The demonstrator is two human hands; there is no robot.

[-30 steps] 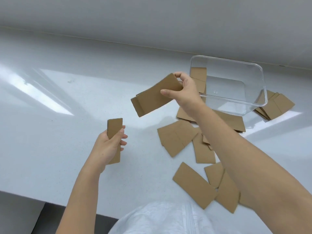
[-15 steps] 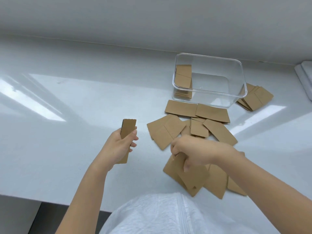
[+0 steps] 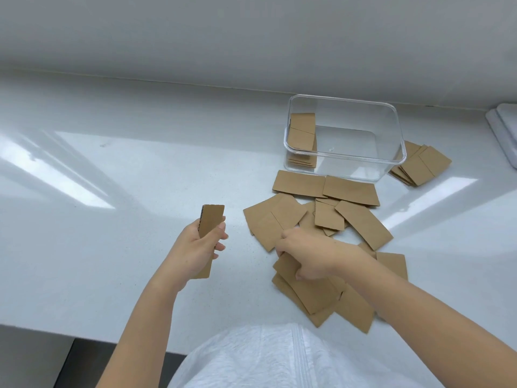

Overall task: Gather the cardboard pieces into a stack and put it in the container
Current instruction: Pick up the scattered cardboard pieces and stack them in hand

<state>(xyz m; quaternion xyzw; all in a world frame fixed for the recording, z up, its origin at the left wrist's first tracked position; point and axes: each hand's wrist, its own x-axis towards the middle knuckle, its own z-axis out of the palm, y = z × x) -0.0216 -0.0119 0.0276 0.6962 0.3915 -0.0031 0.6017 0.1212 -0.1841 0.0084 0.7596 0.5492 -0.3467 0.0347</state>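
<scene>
Head view: a thin stack of brown cardboard rectangles (image 3: 206, 239) is clenched upright in the left hand (image 3: 193, 252), kept ready for additions; loose brown cardboard pieces (image 3: 305, 287) on the white tabletop (image 3: 112, 219) are pinched by the right hand (image 3: 307, 256); the clear plastic container (image 3: 345, 135) is left waiting beyond.

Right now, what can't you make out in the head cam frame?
- Piece count in the left hand: its held stack shows mostly one face, rest behind the palm.
- Right hand grip: fingertips curl under the near pile, so which pieces it holds is hidden.
- Stack inside the clear container: count blurred by the wall.
- White object at the right edge: cut off, unidentifiable.
</scene>
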